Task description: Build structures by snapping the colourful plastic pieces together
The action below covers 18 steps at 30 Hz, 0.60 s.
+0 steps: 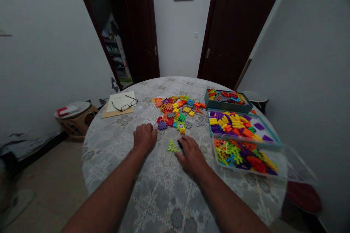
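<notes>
My left hand rests on the tablecloth with its fingers curled in, left of the pile of toy pieces; nothing shows in it. My right hand is low over the table, its fingers bent around a small dark plastic piece, partly hidden by them. A lime-green triangular building piece is just left of the right thumb. Ahead of the right fingertips sits a yellow piece beside a lime-green square frame. Beyond both hands spreads a mixed pile of colourful interlocking pieces.
On the right stand a teal box of pieces, a shallow teal-rimmed tray and a clear plastic box, both holding pieces. Glasses lie on papers at the left. The round table has a patterned grey cloth.
</notes>
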{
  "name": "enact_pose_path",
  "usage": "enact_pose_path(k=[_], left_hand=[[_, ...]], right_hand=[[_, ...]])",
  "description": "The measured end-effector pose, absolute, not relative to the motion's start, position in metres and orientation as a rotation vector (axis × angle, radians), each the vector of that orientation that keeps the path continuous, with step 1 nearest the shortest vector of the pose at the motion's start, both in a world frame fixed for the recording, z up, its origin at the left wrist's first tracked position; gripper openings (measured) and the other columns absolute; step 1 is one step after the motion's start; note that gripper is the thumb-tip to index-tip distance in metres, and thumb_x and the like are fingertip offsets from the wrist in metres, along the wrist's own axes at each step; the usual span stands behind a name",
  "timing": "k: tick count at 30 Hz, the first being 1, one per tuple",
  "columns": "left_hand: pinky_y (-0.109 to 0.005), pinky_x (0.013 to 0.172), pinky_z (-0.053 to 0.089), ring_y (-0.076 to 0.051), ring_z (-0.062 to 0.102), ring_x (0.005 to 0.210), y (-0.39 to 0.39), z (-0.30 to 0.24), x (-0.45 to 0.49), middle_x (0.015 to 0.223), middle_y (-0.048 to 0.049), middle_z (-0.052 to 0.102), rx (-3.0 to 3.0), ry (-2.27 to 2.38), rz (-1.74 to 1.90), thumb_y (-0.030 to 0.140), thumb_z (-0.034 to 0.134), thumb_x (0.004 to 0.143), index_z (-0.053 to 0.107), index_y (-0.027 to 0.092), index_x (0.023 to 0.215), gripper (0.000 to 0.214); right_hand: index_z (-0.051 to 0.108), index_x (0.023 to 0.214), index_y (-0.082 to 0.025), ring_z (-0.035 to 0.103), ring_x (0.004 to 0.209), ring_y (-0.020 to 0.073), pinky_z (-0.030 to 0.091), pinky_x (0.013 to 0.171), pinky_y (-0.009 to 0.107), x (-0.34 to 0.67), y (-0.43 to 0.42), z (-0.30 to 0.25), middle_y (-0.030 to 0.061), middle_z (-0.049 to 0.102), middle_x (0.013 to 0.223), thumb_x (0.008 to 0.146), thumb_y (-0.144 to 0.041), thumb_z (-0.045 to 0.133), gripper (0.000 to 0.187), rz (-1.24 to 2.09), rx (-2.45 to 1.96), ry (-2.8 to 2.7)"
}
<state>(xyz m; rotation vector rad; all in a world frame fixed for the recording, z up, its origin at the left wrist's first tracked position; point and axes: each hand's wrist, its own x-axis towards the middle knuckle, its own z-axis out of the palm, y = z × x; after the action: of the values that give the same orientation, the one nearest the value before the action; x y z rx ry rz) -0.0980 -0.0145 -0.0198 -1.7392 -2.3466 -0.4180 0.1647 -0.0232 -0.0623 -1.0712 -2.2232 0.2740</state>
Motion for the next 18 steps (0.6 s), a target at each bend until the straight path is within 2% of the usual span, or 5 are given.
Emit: enact_pose_path(k=[5,8,11,14,18], left_hand=[[-0.046,0.095,0.044,-0.037,0.058,0.12,0.001,-0.018,-0.121,0.121,-0.0181,0.069,-1.778,-2.26,-0.274,0.04,0.05,0.105,0.072,0.019,0.118,0.033],[-0.046,0.098,0.044,-0.035,0.059,0.12,0.016,-0.014,-0.132,0.124,-0.0179,0.069,-1.836,-2.182,-0.332,0.033,0.047,0.105,0.072,0.019,0.122,0.032],[-0.045,0.105,0.045,-0.033,0.061,0.124,0.034,-0.006,-0.127,0.131,-0.0178,0.07,-1.9,-2.148,-0.432,0.034,0.045,0.107,0.069,0.018,0.129,0.036],[-0.042,0.107,0.046,-0.032,0.063,0.128,0.054,0.003,-0.106,0.137,-0.0181,0.07,-1.902,-2.234,-0.467,0.047,0.047,0.107,0.064,0.017,0.139,0.047],[-0.045,0.097,0.052,-0.039,0.067,0.123,0.075,0.008,-0.071,0.131,-0.0227,0.073,-1.837,-2.517,-0.365,0.077,0.05,0.097,0.063,0.017,0.142,0.076]], right_hand=[[0.074,0.125,-0.018,0.063,0.131,0.0315,0.053,0.117,0.051,0.161,-0.017,-0.063,0.0174,0.069,0.136,0.093,-0.014,0.072,0.032,0.349,-0.99,-2.216],[0.074,0.123,-0.019,0.064,0.128,0.0295,0.055,0.114,0.049,0.158,-0.017,-0.061,0.0158,0.07,0.132,0.092,-0.01,0.071,0.033,0.383,-0.941,-2.219],[0.071,0.131,-0.02,0.062,0.132,0.0295,0.055,0.114,0.051,0.155,-0.019,-0.064,0.0167,0.068,0.137,0.092,-0.009,0.068,0.041,0.36,-0.91,-2.143],[0.063,0.143,-0.019,0.056,0.14,0.0317,0.051,0.118,0.057,0.151,-0.02,-0.067,0.0198,0.061,0.148,0.094,-0.013,0.064,0.049,0.256,-0.921,-2.015],[0.052,0.155,-0.016,0.048,0.15,0.0349,0.046,0.123,0.061,0.15,-0.019,-0.067,0.0221,0.054,0.157,0.097,-0.021,0.063,0.059,0.156,-1.033,-1.93]])
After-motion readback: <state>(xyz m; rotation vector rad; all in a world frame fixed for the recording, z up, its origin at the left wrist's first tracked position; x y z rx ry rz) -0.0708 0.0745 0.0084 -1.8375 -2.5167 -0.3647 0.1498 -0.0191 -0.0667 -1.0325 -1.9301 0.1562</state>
